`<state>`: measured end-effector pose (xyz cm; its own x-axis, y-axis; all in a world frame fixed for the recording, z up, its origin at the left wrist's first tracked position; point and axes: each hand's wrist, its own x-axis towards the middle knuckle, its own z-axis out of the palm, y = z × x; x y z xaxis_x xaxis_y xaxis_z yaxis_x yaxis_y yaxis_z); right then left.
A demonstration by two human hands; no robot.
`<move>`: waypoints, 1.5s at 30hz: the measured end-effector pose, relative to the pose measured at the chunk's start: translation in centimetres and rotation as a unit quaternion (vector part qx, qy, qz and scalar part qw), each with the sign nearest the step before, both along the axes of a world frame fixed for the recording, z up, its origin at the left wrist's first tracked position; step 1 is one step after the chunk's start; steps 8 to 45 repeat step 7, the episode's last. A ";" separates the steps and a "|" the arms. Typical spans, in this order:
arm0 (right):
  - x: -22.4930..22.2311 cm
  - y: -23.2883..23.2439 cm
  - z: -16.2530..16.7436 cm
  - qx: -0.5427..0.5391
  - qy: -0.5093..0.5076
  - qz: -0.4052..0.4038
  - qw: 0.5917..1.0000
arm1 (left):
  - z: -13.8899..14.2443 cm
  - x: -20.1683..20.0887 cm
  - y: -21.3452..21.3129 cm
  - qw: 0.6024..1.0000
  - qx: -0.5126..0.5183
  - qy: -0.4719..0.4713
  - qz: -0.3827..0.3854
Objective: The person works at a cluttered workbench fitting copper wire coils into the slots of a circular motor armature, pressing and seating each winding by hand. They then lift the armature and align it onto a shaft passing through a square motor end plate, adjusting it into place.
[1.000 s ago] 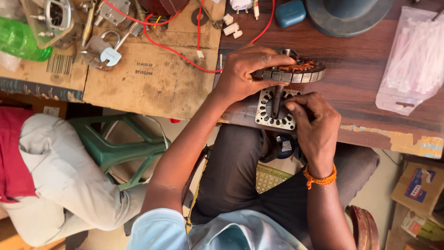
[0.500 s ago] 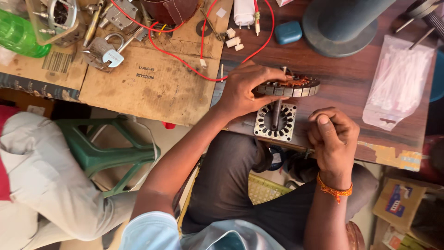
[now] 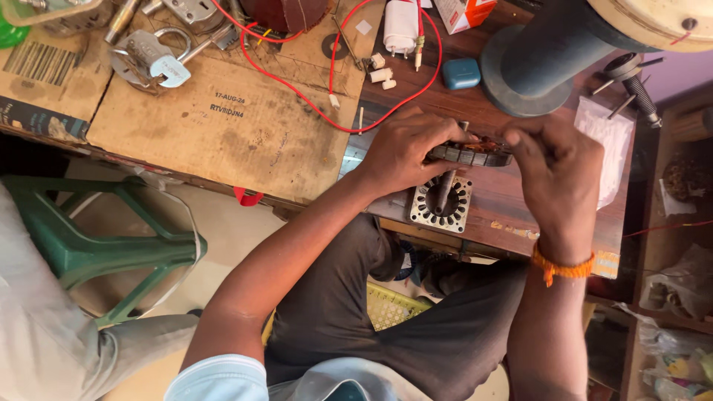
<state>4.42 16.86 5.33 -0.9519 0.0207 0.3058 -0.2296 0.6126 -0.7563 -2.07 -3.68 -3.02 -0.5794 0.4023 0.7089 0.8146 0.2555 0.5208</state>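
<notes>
Workbench seen from above: dark wooden table [image 3: 520, 215] on the right half, with a flattened cardboard sheet [image 3: 215, 134] spread over its left part

Held thing: a wound motor stator [image 3: 469, 152], a ring of stacked laminations with copper windings showing on top, is held above the near table edge, just right of centre. It seems to sit on a shaft [image 3: 444, 191] that rises from a slotted round core plate [image 3: 441, 203] lying flat on the table directly below, at 6 o'clock from the ring; the joint itself is hidden

Left hand [image 3: 401, 152]: fingers curled and clamped over the ring's 9 o'clock rim, probably to keep it level and stop it turning
Right hand [image 3: 553, 174]: fingers drawn together at the 3 o'clock rim, tips hidden behind the knuckles; whether they pinch the ring or a wire cannot be told. An orange thread band [image 3: 562, 266] is worn at the wrist

Surroundings: red wire [image 3: 312, 111] loops across the cardboard at 10 o'clock from the stator; a small blue box [image 3: 461, 73] at 12 o'clock; a large grey round base [image 3: 531, 63] at 1 o'clock; a clear plastic bag [image 3: 613, 145] at 3 o'clock, just beside the right hand; padlocks [image 3: 152, 56] far off at 10 o'clock

Open room: bare wood lies between the hands and the blue box. The core plate sits close to the table's near edge, above the lap. A green plastic stool [image 3: 104, 238] stands on the floor at 8 o'clock
</notes>
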 end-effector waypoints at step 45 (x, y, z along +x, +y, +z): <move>-4.9 -0.9 0.4 0.093 -0.056 -0.019 0.994 | 1.7 0.5 -1.0 0.994 0.031 -0.087 -0.053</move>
